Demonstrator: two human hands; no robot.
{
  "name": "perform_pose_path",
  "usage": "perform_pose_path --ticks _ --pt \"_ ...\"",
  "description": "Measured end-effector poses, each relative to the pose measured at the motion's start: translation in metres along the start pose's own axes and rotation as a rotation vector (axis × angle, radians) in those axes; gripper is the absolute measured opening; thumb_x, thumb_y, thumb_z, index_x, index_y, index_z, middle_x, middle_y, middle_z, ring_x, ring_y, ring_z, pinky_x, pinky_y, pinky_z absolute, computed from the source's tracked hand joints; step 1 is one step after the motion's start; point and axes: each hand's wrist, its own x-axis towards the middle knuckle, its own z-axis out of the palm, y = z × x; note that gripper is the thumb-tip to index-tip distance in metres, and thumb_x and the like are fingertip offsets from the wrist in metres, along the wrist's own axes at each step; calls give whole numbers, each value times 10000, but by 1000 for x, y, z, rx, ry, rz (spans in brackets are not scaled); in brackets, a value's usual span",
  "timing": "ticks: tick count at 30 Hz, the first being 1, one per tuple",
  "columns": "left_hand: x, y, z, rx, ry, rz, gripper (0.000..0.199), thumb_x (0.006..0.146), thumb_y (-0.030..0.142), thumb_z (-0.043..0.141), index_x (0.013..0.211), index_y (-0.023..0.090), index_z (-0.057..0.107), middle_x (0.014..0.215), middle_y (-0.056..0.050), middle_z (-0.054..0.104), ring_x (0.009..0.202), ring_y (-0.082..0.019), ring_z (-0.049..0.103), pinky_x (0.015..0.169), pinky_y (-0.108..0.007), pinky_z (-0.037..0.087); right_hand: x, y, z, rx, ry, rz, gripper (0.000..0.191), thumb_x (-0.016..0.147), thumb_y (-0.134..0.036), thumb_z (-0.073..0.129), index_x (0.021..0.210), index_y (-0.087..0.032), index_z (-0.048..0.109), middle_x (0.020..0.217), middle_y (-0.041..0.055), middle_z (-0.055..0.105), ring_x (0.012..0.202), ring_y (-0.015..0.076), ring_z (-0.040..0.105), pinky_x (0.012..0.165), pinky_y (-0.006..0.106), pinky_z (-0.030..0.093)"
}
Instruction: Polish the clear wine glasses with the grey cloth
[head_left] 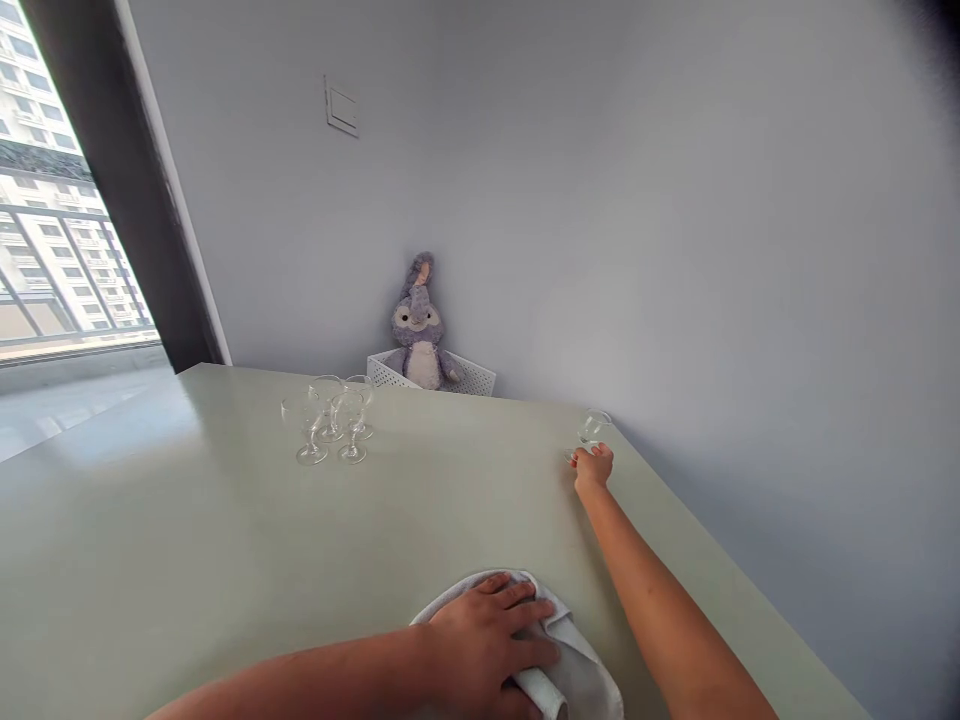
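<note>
Head cam is showing the left hand [491, 640] lying palm down on a rumpled pale cloth [585, 665], fingers spread loosely and mostly open, pressing on it rather than gripping. The right hand [594, 466] is reaching near the table's [225, 550] far right corner, and its fingers are closing around the lower part of a clear glass [594, 427] (pretty see-through, so the exact grip is hard to tell). Four stemmed glasses [351, 410] are standing upright in a tight cluster near the far edge, toward the far left corner. A purple-grey plush toy [421, 345] is sitting in a white perforated basket [476, 378], peeking up past the far edge. A switch [343, 108] is showing on the wall [637, 200].
</note>
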Motion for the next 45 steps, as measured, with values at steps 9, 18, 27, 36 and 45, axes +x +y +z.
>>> perform_pose_path --ticks 9,18,27,36,45 --pt "-1 -6 8 34 -32 43 446 839 411 430 1264 278 409 1429 -31 265 1291 -252 264 1045 -429 240 -19 -13 36 107 -180 83 307 554 -355 621 772 -149 557 648 17 596 473 104 506 380 198 357" --pt "0 -8 14 80 31 72 453 833 390 424 1268 268 400 1419 -12 287 1312 -224 214 1083 -380 157 -198 -64 129 215 -916 16 244 573 -260 645 798 -166 645 718 32 668 508 103 536 404 191 404" --pt "2 -4 12 31 -55 -4 370 788 336 456 1138 246 537 1138 -24 593 1077 -248 506 941 -383 371 -294 -92 196 303 -1205 113 172 600 -201 669 758 -176 607 713 -1 642 505 64 495 427 171 396" --pt "1 2 5 -78 -112 -140 381 801 425 413 1062 215 592 962 -36 651 877 -233 582 704 -333 463 -302 -96 218 281 -1212 74 184 637 -196 626 818 -172 598 705 -13 594 497 62 487 424 179 431" --pt "3 -16 11 -357 234 79 288 851 391 420 922 191 615 962 -58 646 949 -175 563 894 -271 392 -222 -95 126 253 -1180 -31 206 638 -180 581 843 -168 596 757 12 630 512 76 521 444 205 431"
